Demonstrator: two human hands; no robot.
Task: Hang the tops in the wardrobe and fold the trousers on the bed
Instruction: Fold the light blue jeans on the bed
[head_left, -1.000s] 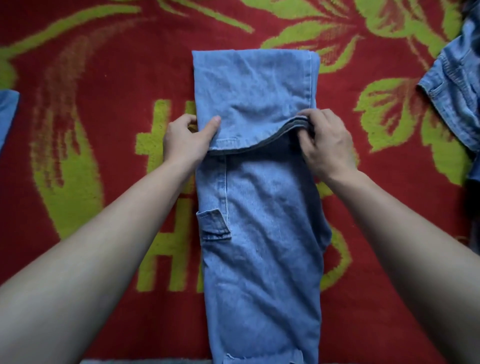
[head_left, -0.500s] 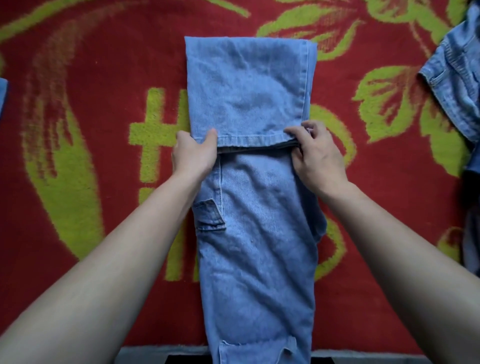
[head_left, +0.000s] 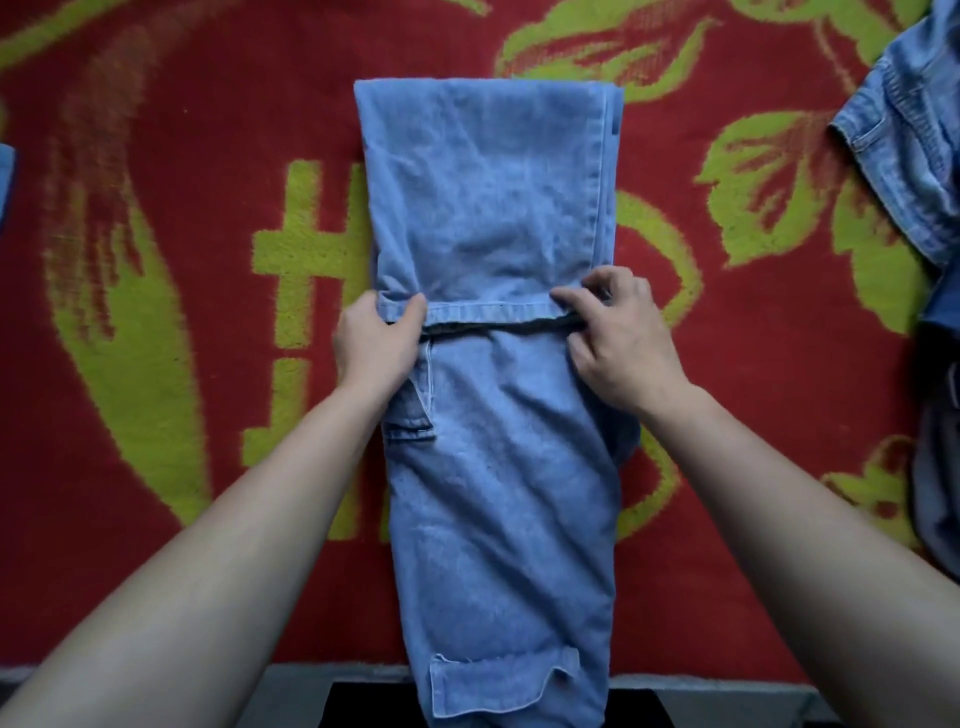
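Light blue jeans (head_left: 498, 493) lie lengthwise down the middle of the bed, on a red blanket (head_left: 171, 130) with green patterns. Their leg ends are folded back toward me, and the hem lies flat across the jeans' middle. My left hand (head_left: 376, 345) pinches the hem's left corner, thumb on top. My right hand (head_left: 621, 340) pinches the hem's right corner, fingers curled over the edge. The waistband end hangs over the bed's near edge.
More denim clothing (head_left: 904, 156) is heaped at the right edge of the bed, with a darker piece (head_left: 940, 441) below it. A sliver of blue cloth (head_left: 5, 182) shows at the far left. The bed's near edge (head_left: 130, 670) runs along the bottom.
Both hands have drawn the folded leg ends toward me and laid the hem down flat on the jeans; it was lifted a second ago.
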